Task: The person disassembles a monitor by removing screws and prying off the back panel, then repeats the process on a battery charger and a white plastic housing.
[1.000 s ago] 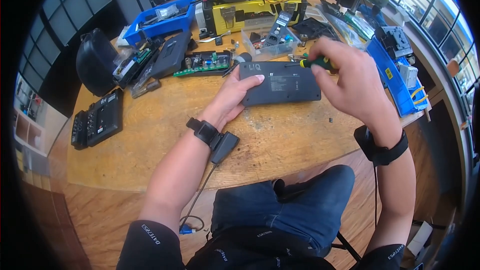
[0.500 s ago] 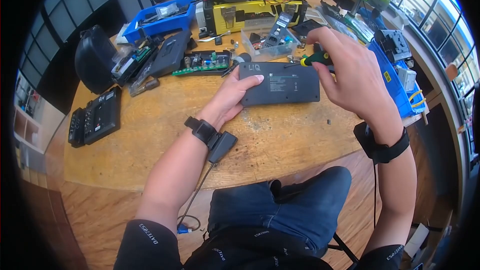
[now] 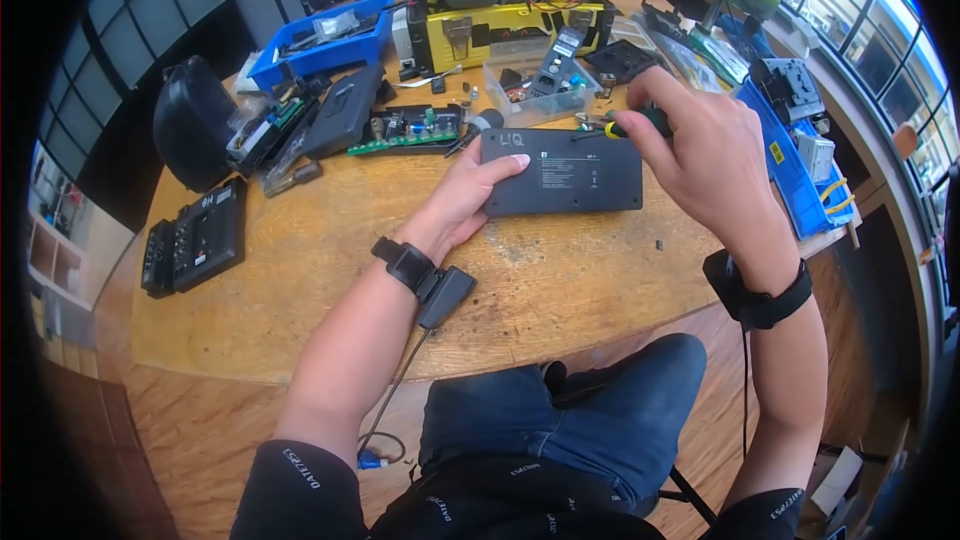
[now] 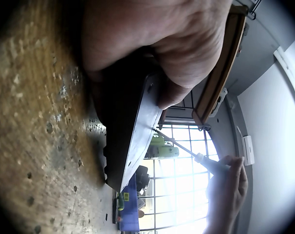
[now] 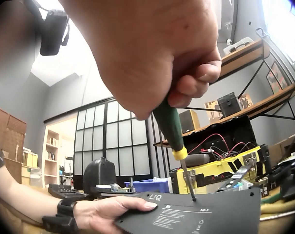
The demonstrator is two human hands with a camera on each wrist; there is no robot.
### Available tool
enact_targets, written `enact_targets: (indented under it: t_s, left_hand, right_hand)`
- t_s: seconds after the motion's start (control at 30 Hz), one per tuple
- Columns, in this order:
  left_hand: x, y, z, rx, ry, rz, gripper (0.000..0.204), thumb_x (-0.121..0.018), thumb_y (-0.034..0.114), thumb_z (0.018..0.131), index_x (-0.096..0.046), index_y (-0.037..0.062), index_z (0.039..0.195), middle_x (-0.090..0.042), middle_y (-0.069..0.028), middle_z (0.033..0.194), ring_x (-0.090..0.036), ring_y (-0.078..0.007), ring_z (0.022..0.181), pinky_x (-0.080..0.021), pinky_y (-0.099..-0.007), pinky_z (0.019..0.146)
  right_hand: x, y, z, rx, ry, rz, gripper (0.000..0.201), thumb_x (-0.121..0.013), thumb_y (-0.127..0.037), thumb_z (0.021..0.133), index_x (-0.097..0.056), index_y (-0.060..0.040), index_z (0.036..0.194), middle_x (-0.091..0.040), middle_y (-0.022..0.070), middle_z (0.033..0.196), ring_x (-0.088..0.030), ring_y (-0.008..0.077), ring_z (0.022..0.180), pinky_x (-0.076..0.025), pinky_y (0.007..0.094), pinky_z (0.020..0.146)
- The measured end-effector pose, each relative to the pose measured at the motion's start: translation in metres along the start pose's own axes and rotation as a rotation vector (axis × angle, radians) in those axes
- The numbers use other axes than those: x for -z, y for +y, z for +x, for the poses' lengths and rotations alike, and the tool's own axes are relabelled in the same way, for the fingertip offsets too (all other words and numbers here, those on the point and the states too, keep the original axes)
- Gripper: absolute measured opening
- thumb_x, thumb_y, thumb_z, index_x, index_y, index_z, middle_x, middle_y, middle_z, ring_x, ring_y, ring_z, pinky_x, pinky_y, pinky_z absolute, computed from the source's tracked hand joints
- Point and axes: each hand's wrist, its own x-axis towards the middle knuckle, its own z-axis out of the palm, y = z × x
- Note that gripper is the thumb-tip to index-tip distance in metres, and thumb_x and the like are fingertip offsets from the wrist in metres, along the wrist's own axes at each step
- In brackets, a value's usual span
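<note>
A flat black device casing (image 3: pixel 610 175) with white printed text is tilted up over the table. My left hand (image 3: pixel 468 185) grips its left end, thumb on the printed face and fingers behind. My right hand (image 3: pixel 708 145) holds a screwdriver (image 5: pixel 168 124) with a green handle and yellow collar, fingers curled around the handle. In the right wrist view, its shaft (image 5: pixel 188 180) stands on the printed face, tip at a small hole near the casing's far edge. The left wrist view shows the same contact edge-on. Other small holes sit near the casing's corners.
Behind the casing are a green circuit board (image 3: pixel 405 135), a clear plastic box (image 3: pixel 550 95) of parts and a yellow toolbox (image 3: pixel 500 35). Blue bins (image 3: pixel 335 45) stand at back left and right. A black device (image 3: pixel 205 240) lies left; a small dark piece (image 3: pixel 659 245) lies front right.
My right hand has shifted slightly and its fingers have changed position around the screwdriver handle. The tip stays near the same spot; my left hand and the casing have barely moved.
</note>
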Motion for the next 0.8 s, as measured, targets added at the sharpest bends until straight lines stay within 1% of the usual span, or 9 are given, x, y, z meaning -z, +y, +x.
enact_targets:
  t_s: [0.13,0.17,0.23,0.33,0.47,0.53,0.63,0.73,0.8]
  left_hand:
    - [0.0,-0.001,0.0,-0.009,-0.004,-0.002,0.046,-0.067,0.007,0.1,-0.049,0.0041,0.142,-0.065,-0.0146,0.133,-0.069,-0.0238,0.12,-0.061,-0.0396,0.103]
    - [0.0,-0.002,0.0,-0.024,0.004,0.001,0.038,-0.069,0.009,0.1,-0.053,0.0053,0.135,-0.068,-0.0138,0.13,-0.071,-0.0222,0.116,-0.061,-0.0387,0.102]
    - [-0.001,-0.002,-0.001,-0.016,0.004,0.007,0.039,-0.069,0.01,0.1,-0.053,0.0053,0.136,-0.068,-0.0139,0.13,-0.071,-0.0224,0.116,-0.061,-0.0388,0.103]
    - [-0.002,0.001,-0.002,-0.013,0.003,0.01,0.04,-0.068,0.009,0.1,-0.053,0.0051,0.137,-0.068,-0.0141,0.13,-0.07,-0.0226,0.117,-0.06,-0.039,0.103]
    - [0.003,-0.001,0.001,0.006,-0.013,0.002,0.052,-0.068,0.007,0.101,-0.045,0.0015,0.147,-0.064,-0.0161,0.136,-0.068,-0.0254,0.122,-0.06,-0.0399,0.104]
    - [0.001,0.0,0.0,0.007,-0.011,0.005,0.051,-0.067,0.007,0.101,-0.046,0.0013,0.147,-0.065,-0.0161,0.136,-0.069,-0.0253,0.121,-0.06,-0.0398,0.104]
    - [0.002,0.0,0.0,0.005,-0.011,0.001,0.05,-0.067,0.007,0.101,-0.047,0.0009,0.146,-0.065,-0.016,0.135,-0.069,-0.0251,0.121,-0.06,-0.0395,0.104]
    - [0.001,0.0,0.0,0.005,-0.013,0.003,0.049,-0.067,0.007,0.101,-0.047,0.0007,0.146,-0.065,-0.0159,0.135,-0.069,-0.0249,0.121,-0.06,-0.0394,0.104]
    - [-0.001,0.001,-0.001,0.003,-0.005,0.01,0.049,-0.067,0.007,0.101,-0.047,0.0007,0.146,-0.065,-0.0159,0.136,-0.069,-0.0248,0.121,-0.06,-0.0394,0.104]
  right_hand:
    - [-0.005,-0.001,0.002,0.117,0.182,0.061,0.021,-0.076,-0.023,0.091,-0.065,-0.0116,0.105,-0.067,0.0071,0.074,-0.068,0.0311,0.069,-0.049,0.0429,0.061]
    - [-0.004,-0.001,0.0,0.115,0.182,0.061,0.021,-0.076,-0.023,0.091,-0.065,-0.0116,0.105,-0.067,0.0071,0.074,-0.068,0.0311,0.069,-0.049,0.0429,0.061]
    - [0.001,-0.001,-0.001,-0.145,-0.148,-0.068,0.023,-0.076,-0.022,0.088,-0.064,-0.011,0.105,-0.068,0.0086,0.083,-0.069,0.0303,0.078,-0.05,0.0427,0.064]
    - [-0.006,0.001,-0.001,0.075,0.146,0.078,0.025,-0.076,-0.023,0.087,-0.064,-0.0109,0.105,-0.068,0.0096,0.088,-0.069,0.0302,0.083,-0.051,0.0427,0.065]
    - [0.001,-0.006,-0.003,0.044,0.093,0.031,0.025,-0.076,-0.025,0.088,-0.064,-0.0108,0.105,-0.068,0.0095,0.087,-0.069,0.0302,0.082,-0.051,0.0425,0.065]
    - [0.003,-0.007,-0.002,-0.149,-0.107,-0.041,0.025,-0.076,-0.025,0.088,-0.065,-0.0108,0.105,-0.068,0.0094,0.084,-0.069,0.0306,0.08,-0.05,0.043,0.064]
    - [-0.002,-0.006,-0.001,0.063,0.168,0.024,0.023,-0.076,-0.024,0.088,-0.065,-0.0109,0.104,-0.068,0.0092,0.079,-0.069,0.0312,0.077,-0.05,0.0439,0.062]
    - [0.005,-0.01,-0.002,-0.134,-0.06,-0.053,0.02,-0.074,-0.02,0.088,-0.065,-0.0109,0.104,-0.068,0.0088,0.076,-0.069,0.0321,0.075,-0.05,0.045,0.061]
    - [0.002,-0.008,-0.003,-0.083,0.014,-0.027,0.019,-0.073,-0.019,0.088,-0.065,-0.0106,0.104,-0.068,0.009,0.076,-0.069,0.0324,0.074,-0.05,0.0451,0.061]
